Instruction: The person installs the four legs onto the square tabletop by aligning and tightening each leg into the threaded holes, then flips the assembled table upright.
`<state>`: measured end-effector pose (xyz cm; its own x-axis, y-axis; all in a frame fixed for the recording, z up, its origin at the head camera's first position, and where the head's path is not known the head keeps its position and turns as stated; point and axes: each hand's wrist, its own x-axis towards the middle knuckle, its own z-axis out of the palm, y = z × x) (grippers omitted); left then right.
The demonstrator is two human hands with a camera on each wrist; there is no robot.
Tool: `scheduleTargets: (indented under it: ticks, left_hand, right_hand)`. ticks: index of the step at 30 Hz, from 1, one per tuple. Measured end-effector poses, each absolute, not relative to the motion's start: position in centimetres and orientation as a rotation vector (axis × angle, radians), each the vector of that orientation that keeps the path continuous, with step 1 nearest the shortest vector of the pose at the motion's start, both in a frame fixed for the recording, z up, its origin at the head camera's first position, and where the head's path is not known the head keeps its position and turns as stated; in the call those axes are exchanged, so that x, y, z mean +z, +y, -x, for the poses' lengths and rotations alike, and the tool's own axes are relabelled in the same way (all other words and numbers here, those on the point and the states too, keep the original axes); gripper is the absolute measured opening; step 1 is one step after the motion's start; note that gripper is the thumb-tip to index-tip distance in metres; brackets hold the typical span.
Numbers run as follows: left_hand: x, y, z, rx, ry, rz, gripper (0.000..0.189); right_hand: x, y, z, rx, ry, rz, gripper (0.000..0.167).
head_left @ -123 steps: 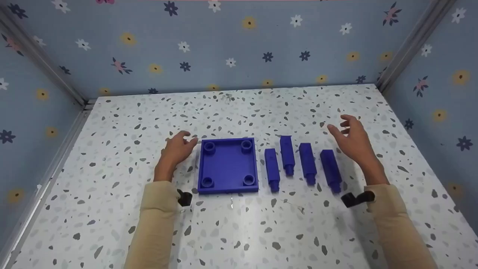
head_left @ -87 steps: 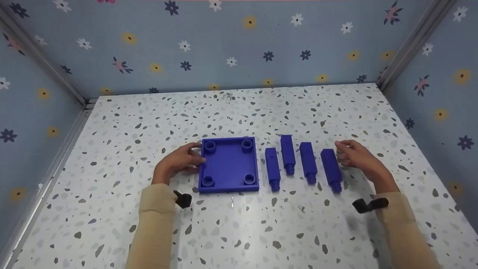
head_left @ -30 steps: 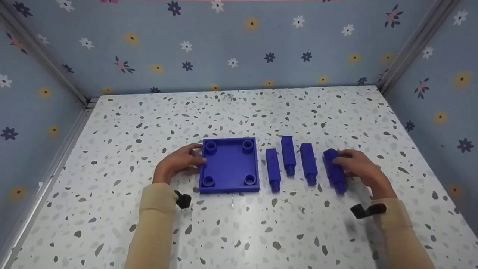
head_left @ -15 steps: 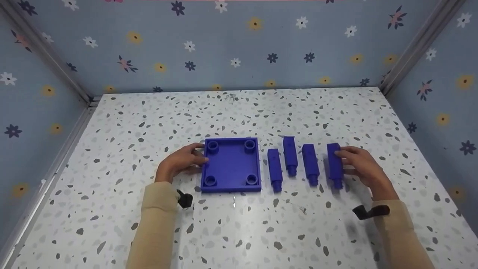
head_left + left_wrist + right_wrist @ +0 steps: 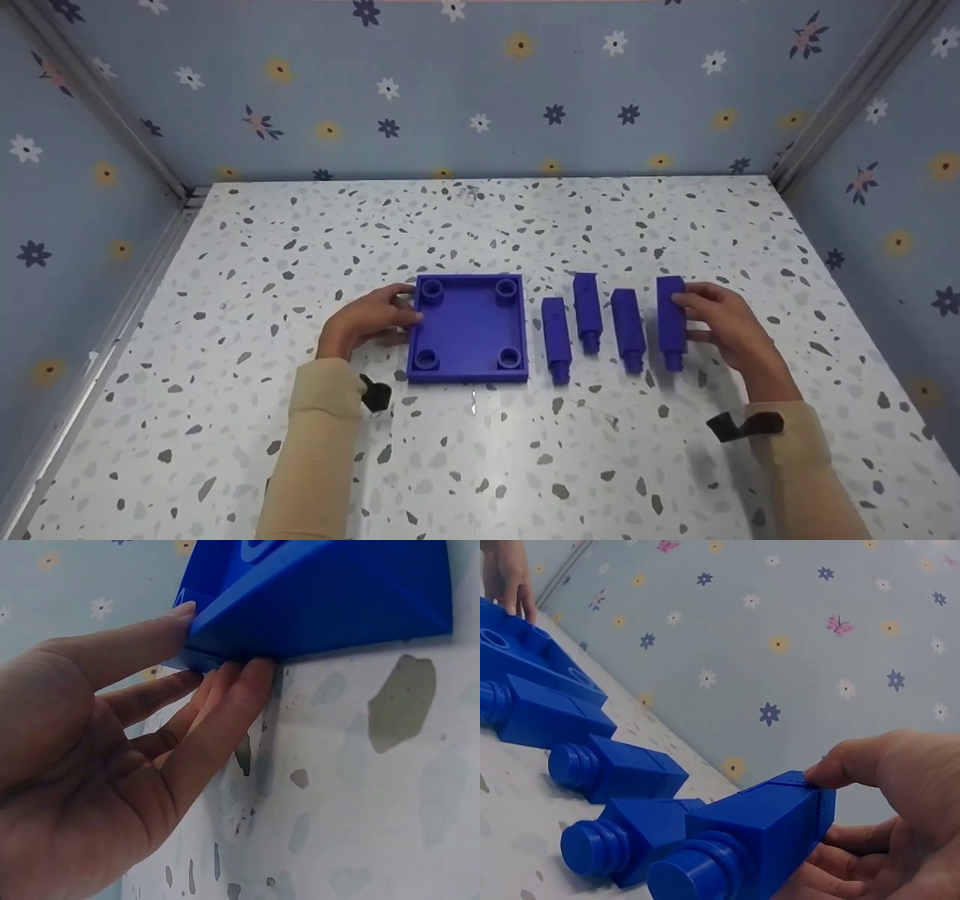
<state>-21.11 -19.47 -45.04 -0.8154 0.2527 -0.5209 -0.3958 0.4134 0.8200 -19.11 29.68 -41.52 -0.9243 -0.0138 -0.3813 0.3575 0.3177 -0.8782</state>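
"Panel [image 5: 471, 322], where is it?"

"It lies on the tabletop [image 5: 480, 465], between the two hands and just beside the left one. It is square and blue, with raised rim, and in each corner stands one round socket [image 5: 427, 361]."

"And the left hand [image 5: 371, 319]?"

"It pinches the panel at its left edge. In the left wrist view, the thumb [image 5: 184, 609] is on the rim and the fingers [image 5: 247, 686] are against the outer side."

"What does the right hand [image 5: 727, 322] hold?"

"One blue block [image 5: 670, 315], gripped from the right side. Its ridged stub [image 5: 673, 361] points to the lower edge of the head view."

"Is this block raised?"

"That I cannot tell for sure."

"Are there other blocks?"

"Yes, three, lying between the panel and the held one. The first [image 5: 556, 337] is just beside the panel, the second [image 5: 587, 307] is set farther back, the third [image 5: 628, 326] is near the held block."

"And behind?"

"A blue wall [image 5: 480, 75] with flowers."
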Motion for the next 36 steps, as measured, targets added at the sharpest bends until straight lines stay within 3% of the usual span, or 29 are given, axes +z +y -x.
scheduleTargets:
  ticks: [20,27,36]
  left_hand:
    - [-44.8,-19.2,20.9,1.464,2.055,0.155,0.066]
    - [-44.9,-19.4,20.9,1.450,2.059,0.153,0.069]
    - [-44.9,-19.3,21.0,1.441,2.070,0.137,0.069]
  right_hand:
    - [-38.8,24.0,19.3,-1.795,2.375,-0.205,0.058]
    - [-38.3,22.2,19.6,-1.899,2.385,-0.142,0.045]
    - [-38.1,20.5,19.9,-1.999,2.387,-0.039,0.051]
